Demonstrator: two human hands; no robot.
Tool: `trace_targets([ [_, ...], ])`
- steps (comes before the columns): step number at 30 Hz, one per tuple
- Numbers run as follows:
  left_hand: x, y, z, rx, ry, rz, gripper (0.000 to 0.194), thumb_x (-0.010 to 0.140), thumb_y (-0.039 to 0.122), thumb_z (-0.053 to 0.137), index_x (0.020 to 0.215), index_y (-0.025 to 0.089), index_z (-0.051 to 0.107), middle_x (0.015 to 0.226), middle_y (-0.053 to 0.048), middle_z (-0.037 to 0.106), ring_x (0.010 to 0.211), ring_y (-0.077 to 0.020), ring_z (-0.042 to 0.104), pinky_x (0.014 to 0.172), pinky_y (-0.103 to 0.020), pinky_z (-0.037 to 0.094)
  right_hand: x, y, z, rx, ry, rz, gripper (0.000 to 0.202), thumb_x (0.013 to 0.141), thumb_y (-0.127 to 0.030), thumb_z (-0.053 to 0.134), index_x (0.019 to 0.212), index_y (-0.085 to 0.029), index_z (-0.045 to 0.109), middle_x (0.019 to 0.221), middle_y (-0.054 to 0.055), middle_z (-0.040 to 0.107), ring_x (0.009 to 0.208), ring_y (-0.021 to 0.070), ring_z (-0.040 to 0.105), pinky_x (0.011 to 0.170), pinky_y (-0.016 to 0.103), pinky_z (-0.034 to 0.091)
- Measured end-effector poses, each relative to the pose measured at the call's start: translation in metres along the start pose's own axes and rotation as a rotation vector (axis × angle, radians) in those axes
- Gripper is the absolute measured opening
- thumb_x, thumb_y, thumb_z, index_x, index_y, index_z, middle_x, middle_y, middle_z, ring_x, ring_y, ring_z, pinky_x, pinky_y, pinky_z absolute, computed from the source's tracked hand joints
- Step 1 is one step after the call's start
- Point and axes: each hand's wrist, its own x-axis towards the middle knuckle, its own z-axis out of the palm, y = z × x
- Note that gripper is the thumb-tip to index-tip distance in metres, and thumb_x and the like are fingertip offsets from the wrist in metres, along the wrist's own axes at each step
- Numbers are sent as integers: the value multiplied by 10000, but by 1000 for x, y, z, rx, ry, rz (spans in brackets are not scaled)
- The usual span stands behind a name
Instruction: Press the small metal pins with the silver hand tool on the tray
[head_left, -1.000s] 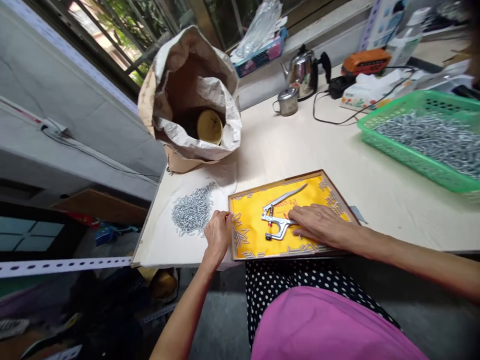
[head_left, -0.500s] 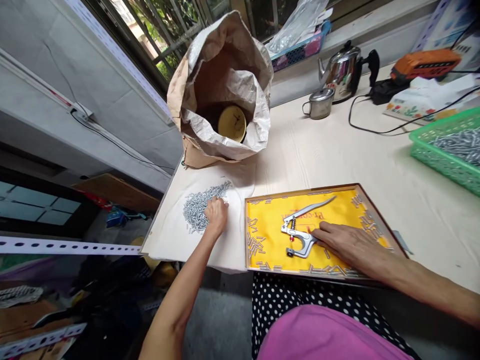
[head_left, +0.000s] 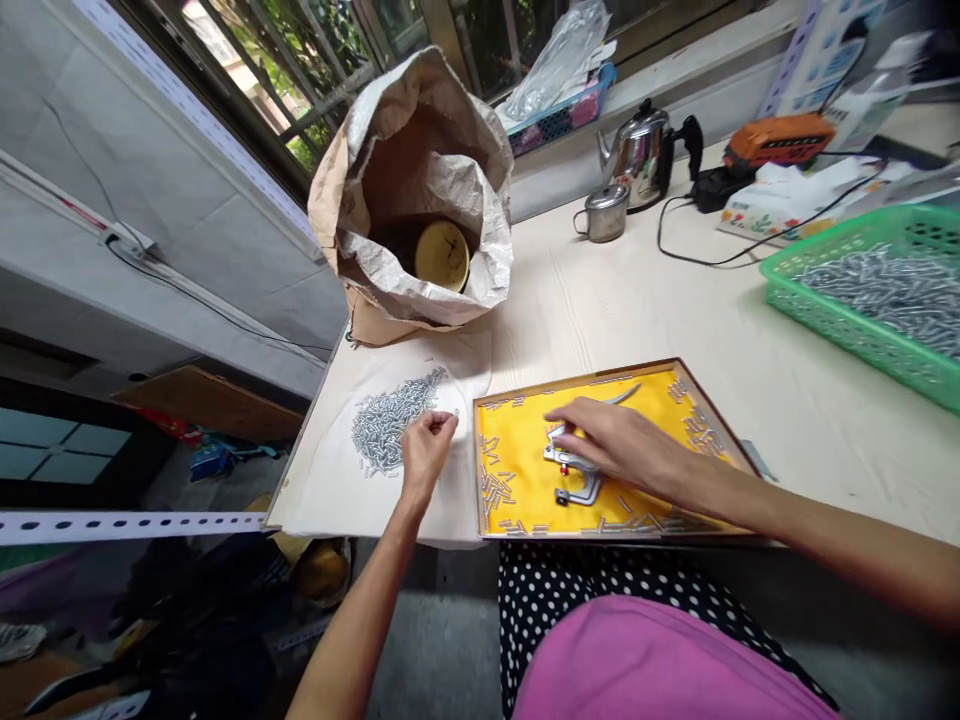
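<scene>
On the pale table [head_left: 570,300] lies a shallow tray [head_left: 525,490] with a yellow base; print on the blue-and-white package [head_left: 806,60] at upper right is too small to read. The right hand [head_left: 615,440], fingers outstretched, covers part of the silver pliers [head_left: 587,488] in the tray; whether it grips them cannot be told. Their jaw end points left, the long axis running rightward under the hand, one handle angling up. Just beside the pile of metal pieces [head_left: 386,425], the left hand [head_left: 427,445] pinches a small metal piece [head_left: 457,412] between thumb and fingers.
</scene>
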Motion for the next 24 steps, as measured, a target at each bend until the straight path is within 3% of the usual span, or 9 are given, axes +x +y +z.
trace_targets([
  [2,-24,11,8,-167,-18,15,277,791,410,642,843,149,721,736,-36,708,651,-166,632,573,-250,487,30,-22,16,199,49,58,268,946,-338,598,1162,-183,636,1001,81,711,879,198,655,770,330,487],
  [4,-45,19,14,-282,-9,33,300,759,438,669,825,150,716,744,-38,709,661,-164,628,562,-244,493,54,-38,37,387,57,117,208,882,-320,688,1016,-165,650,941,59,707,823,174,638,716,293,466],
  [8,-66,27,12,-483,-24,-34,315,690,445,740,773,143,697,684,-14,680,587,-127,581,562,-239,497,70,-52,68,567,102,162,119,862,-244,689,800,-162,628,760,0,657,719,128,582,656,244,404],
  [13,-73,19,1,-616,-196,-137,429,559,466,855,781,133,700,742,-29,704,624,-136,613,610,-262,535,59,-56,72,534,32,143,151,844,-204,694,706,-155,656,659,-31,613,651,105,534,627,231,359],
  [19,-72,4,-2,-695,-267,-194,481,481,487,914,692,127,676,638,5,642,541,-105,571,562,-243,519,64,-59,75,553,-73,126,180,841,-229,694,682,-145,681,608,-38,604,610,95,522,582,215,349],
  [24,-66,-12,-15,-858,-360,-355,537,381,439,980,668,106,672,598,22,604,509,-62,529,536,-199,516,75,-62,93,651,-135,153,159,843,-213,663,709,-135,696,555,-52,582,533,83,514,548,211,368],
])
